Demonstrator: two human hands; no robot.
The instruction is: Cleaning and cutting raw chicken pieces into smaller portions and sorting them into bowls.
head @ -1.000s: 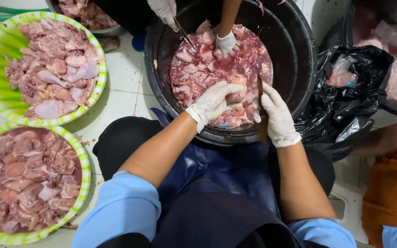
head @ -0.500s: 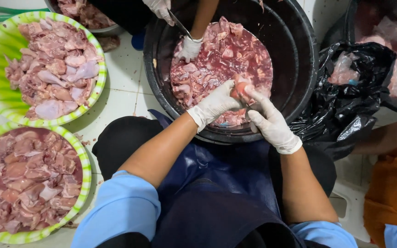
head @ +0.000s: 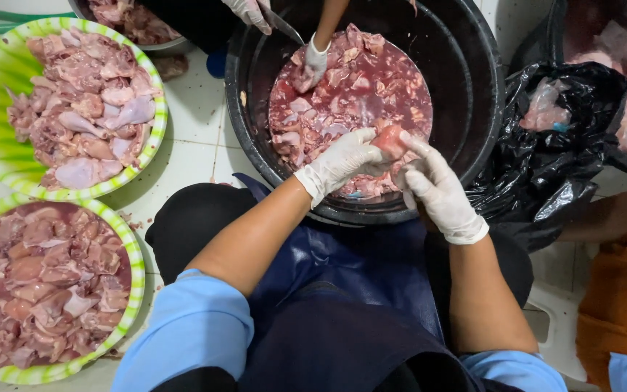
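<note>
Both my hands wear white gloves and meet over the near side of a big black tub [head: 473, 109] filled with raw meat pieces in reddish liquid. My left hand [head: 339, 163] grips a small pink piece of meat [head: 392, 138] from the left. My right hand [head: 437, 190] pinches the same piece from the right with its fingertips. The piece is lifted just above the meat in the tub. Whether my right hand also holds a tool is hidden.
Another person's gloved hand [head: 313, 62] reaches into the tub's far side, and their other hand [head: 250, 11] holds a knife. Two green-rimmed bowls [head: 155, 138] [head: 133, 268] of meat stand at left. A black plastic bag [head: 546, 167] lies at right, beside an orange-clad person [head: 622, 297].
My hands have lifted a piece of meat out of the tub and drawn it toward the near rim. The other person's hand has shifted left within the tub.
</note>
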